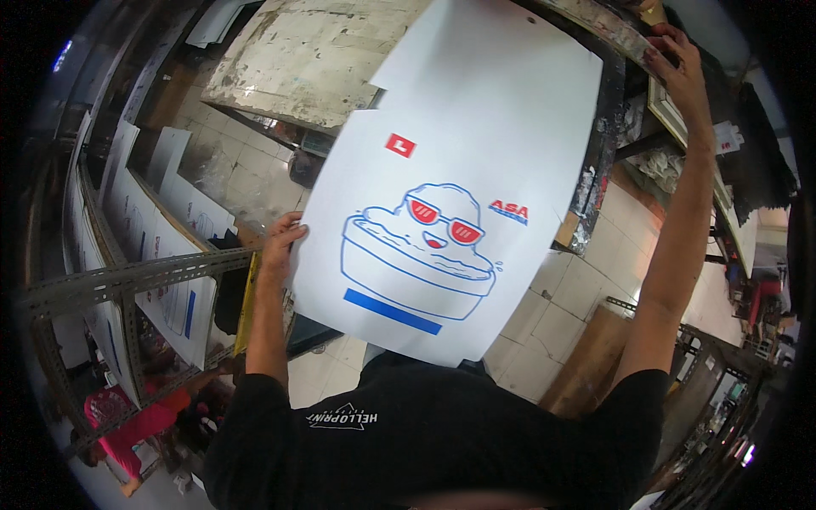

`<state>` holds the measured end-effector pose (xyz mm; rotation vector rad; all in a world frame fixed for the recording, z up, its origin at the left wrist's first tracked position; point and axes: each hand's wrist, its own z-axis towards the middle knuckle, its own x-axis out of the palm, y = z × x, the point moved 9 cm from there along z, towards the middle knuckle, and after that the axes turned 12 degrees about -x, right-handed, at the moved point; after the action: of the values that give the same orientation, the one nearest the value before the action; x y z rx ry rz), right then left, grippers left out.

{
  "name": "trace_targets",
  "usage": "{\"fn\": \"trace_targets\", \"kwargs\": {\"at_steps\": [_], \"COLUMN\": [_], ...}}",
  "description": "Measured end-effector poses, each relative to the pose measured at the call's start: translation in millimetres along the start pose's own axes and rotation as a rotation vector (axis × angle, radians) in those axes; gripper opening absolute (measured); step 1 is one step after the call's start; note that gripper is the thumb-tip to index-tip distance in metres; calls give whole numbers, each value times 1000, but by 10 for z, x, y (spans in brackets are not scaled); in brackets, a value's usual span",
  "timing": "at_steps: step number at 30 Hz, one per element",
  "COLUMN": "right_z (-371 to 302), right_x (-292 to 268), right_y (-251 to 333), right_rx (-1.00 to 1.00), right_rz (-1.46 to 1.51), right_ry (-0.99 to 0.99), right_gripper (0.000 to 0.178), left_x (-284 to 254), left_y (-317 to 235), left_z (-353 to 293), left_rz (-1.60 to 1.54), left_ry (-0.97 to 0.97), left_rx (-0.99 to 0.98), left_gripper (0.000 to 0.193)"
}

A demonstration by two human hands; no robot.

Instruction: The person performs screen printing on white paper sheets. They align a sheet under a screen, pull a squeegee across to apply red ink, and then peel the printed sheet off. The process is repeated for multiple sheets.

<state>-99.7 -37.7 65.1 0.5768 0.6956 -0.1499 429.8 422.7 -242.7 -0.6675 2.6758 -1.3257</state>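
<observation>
A large white sheet (501,127) stretches before me, its near part in front of my body. It bears a blue-line drawing of a bowl topped by a smiling figure in red sunglasses, with a blue bar below and small red marks. My left hand (279,245) is closed on the sheet's left edge, thumb side up. Up at the far right, my right hand (682,72) has its fingers curled at the end of an ink-stained frame bar (608,30). Beneath the sheet, a dark stained table (586,208) shows along its right side.
At left, a perforated metal rack (170,270) holds several printed sheets (161,263) on edge. A worn, paint-spotted board (289,59) lies far left. A brown panel (586,357) leans at lower right. Another person in a pink top (140,438) bends beyond the rack.
</observation>
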Motion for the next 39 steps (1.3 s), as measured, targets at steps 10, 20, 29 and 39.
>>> {"fn": "trace_targets", "kwargs": {"at_steps": [10, 20, 29, 39], "right_z": [136, 148, -219, -636], "right_x": [-194, -121, 292, 646], "right_y": [-7, 82, 551, 883], "right_rx": [76, 233, 157, 301], "right_rz": [-340, -75, -39, -480], "right_ry": [98, 103, 102, 154], "right_gripper": [44, 35, 44, 39], "left_x": [-1668, -3100, -4093, -647], "left_y": [-755, -1751, -2505, -2902], "left_z": [-7, 657, 1753, 1552], "left_rz": [49, 93, 489, 658], "left_ry": [-351, -495, -664, -536], "left_rx": [177, 209, 147, 854], "left_gripper": [39, 33, 44, 59]}}
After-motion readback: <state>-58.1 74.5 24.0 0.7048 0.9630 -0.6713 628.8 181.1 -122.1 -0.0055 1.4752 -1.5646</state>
